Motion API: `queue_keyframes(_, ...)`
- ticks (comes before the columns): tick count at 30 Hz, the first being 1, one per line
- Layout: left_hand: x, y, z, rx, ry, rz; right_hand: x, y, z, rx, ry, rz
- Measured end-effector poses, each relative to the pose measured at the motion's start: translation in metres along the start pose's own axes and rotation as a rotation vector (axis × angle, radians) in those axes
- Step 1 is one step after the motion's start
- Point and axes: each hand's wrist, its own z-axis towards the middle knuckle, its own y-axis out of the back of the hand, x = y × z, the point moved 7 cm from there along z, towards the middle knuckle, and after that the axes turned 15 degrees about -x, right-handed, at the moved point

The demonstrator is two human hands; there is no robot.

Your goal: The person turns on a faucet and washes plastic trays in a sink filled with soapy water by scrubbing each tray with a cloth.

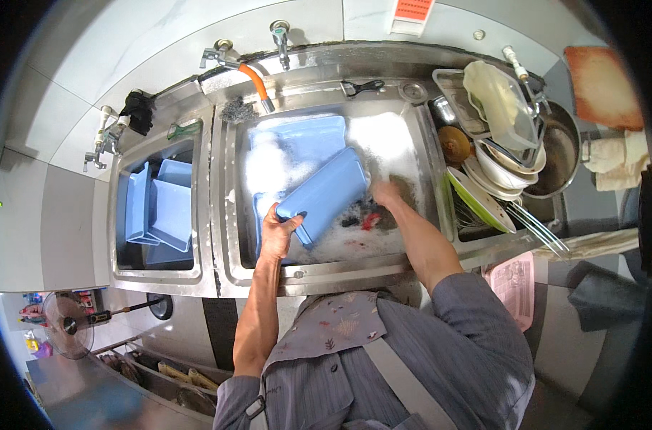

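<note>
My left hand (277, 234) grips the near end of a blue plastic tray (326, 196), its thumb over the rim. The tray is tilted above the soapy water of the middle steel sink (231, 215). Just right of the tray, my right hand (387, 192) is low at the suds; it is blurred, and what its fingers hold, if anything, is hidden. Behind the held tray another blue tray (318, 131) lies partly under white foam (382, 134). Something red (370, 221) and dark shapes show in the water below my right hand.
Several blue trays (170, 207) stand in the left sink (197, 252). Stacked bowls (500, 172), a clear plastic container (508, 115) and a large pot (559, 145) crowd the right sink. An orange hose (255, 83) hangs from a tap over the back rim, near a black-handled peeler (363, 87).
</note>
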Motion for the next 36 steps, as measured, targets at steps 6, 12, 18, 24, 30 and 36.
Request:
queue_keyframes(6, -0.003, -0.015, -0.003, 0.064, 0.016, 0.008, -0.033, 0.033, -0.029, -0.284, -0.773, 0.905)
queue_keyframes(12, -0.007, -0.034, 0.0, 0.116, -0.006, 0.228, 0.039, 0.156, 0.004, -0.716, -0.18, 0.625)
queue_keyframes(18, -0.012, -0.061, -0.011, 0.38, 0.293, -0.301, 0.184, 0.211, -0.074, -0.732, 0.275, 0.569)
queue_keyframes(24, -0.024, -0.063, -0.003, 0.285, 0.495, -0.663, 0.209, 0.201, -0.151, -0.856, 0.8, 0.536)
queue_keyframes(30, -0.02, -0.059, 0.014, 0.168, 0.386, -0.024, 0.188, 0.123, -0.154, -0.33, 0.914, 0.476)
queue_keyframes(36, -0.002, -0.059, 0.048, 0.278, 0.108, 0.397, 0.127, 0.04, -0.106, 0.218, 0.603, 0.125)
